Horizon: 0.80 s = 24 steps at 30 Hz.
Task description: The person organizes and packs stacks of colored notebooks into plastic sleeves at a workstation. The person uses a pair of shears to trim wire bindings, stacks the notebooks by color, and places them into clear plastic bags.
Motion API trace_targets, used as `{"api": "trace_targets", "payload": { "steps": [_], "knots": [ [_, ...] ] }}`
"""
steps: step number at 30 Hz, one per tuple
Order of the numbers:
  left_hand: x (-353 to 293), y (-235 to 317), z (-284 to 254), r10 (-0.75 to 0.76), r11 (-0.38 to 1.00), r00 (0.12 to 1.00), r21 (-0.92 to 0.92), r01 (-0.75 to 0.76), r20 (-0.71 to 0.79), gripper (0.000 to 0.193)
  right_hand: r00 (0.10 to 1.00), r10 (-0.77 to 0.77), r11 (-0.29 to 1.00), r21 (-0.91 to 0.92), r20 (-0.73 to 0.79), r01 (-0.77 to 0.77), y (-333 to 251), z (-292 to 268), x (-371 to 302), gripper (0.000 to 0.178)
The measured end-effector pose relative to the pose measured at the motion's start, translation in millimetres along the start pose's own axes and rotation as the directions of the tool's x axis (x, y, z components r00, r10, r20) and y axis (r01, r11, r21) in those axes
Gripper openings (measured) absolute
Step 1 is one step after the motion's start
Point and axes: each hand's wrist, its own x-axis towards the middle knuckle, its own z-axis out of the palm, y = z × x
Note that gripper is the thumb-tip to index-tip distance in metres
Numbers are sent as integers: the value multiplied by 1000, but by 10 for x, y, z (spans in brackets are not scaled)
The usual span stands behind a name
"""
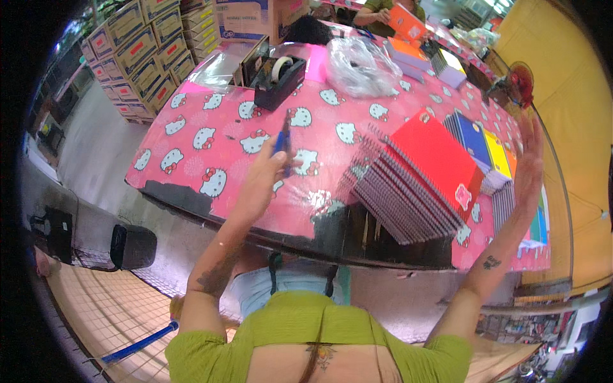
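Note:
In my left hand (263,175), closed above the table, are small blue-handled pliers (283,142) with a narrow dark tip pointing away from me. Right of them a tall, slanting stack of spiral notebooks with red covers (437,153) lies near the front edge, its coil bindings facing left. My right hand (529,159) is raised at the far right, fingers stretched out and slightly blurred, with nothing visible in it. Beside it are more spiral notebooks, with blue covers (471,137) and yellow covers (497,153); my forearm partly covers a nearer pile.
A pink cat-patterned cover (239,182) spreads over the table. A black tape dispenser (279,83) and clear plastic wrap (361,67) lie farther back. Cardboard boxes (137,60) stand stacked at left. Across the table another person holds an orange notebook (407,23). A fan (520,83) stands right.

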Motion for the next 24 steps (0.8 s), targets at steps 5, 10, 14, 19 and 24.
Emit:
{"api": "trace_targets", "payload": {
  "steps": [5,10,14,19,24],
  "knots": [
    [-116,-106,286,-23,998,977,-48,34,212,40,693,26,732,-486,721,478,-528,1485,195,96],
    [-407,12,342,-33,998,955,-48,50,296,48,617,360,524,-699,699,487,-240,1786,331,63],
    [-457,13,226,-8,999,958,-48,23,286,43,685,194,557,-654,702,512,-110,1740,257,52],
    [-394,29,445,-112,992,896,-1,125,430,33,652,341,616,-685,677,389,-84,1732,412,50],
    [-205,31,795,-242,964,827,28,265,507,43,721,241,691,-637,649,342,-276,1975,569,37]
  ]
}}
